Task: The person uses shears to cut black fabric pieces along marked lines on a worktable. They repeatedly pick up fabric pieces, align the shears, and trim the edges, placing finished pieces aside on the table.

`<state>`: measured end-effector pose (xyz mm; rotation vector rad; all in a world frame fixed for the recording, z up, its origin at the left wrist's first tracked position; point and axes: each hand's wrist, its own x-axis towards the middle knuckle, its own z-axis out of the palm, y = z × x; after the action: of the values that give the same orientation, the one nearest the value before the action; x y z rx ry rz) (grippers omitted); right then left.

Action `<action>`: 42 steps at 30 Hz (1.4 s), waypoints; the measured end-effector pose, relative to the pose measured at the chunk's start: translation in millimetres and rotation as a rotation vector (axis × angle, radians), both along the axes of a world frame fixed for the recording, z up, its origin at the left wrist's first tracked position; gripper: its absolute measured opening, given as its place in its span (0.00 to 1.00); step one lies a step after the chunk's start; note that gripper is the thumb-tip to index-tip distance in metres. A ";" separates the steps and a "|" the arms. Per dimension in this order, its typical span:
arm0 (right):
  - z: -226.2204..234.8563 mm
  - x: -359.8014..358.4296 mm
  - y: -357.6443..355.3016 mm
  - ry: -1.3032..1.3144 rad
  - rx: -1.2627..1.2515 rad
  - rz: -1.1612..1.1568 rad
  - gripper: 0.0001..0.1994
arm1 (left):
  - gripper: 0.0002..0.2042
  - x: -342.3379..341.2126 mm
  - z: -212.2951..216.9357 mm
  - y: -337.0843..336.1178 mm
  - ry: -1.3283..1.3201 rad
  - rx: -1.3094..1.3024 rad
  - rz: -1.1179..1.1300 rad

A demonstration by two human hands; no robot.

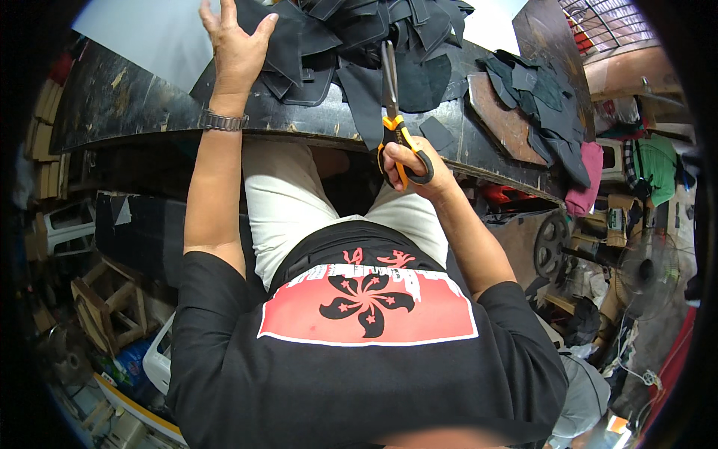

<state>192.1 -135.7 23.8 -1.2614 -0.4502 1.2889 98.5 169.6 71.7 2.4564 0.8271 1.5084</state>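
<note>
My right hand (pixel 419 166) grips a pair of scissors (pixel 396 138) by their black and orange handles, close to the table's front edge. Their blades point away from me toward a heap of black cut pieces (pixel 351 30), which look like leather or fabric. Over the left side of that heap, my left hand (pixel 238 41) is raised with its fingers spread and holds nothing. A long black strip (pixel 362 101) hangs over the table edge just left of the scissors. To their right lies a small dark square piece (pixel 437 133).
The dark worn table (pixel 142 101) spans the far side. A white sheet (pixel 142 37) covers its left part. At right, more black pieces (pixel 538 97) lie on and beside a brown board (pixel 501 120). A fan (pixel 645 266) stands right; a wooden stool (pixel 112 303) is at left.
</note>
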 end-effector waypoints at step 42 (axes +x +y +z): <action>-11.8 74.4 1.5 -0.460 0.206 -0.761 0.13 | 0.21 13.3 -54.7 -78.7 0.033 -0.596 -0.502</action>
<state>266.5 -134.2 12.0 -1.3611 -0.3551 0.3029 111.8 90.9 17.0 2.0297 0.5048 0.8862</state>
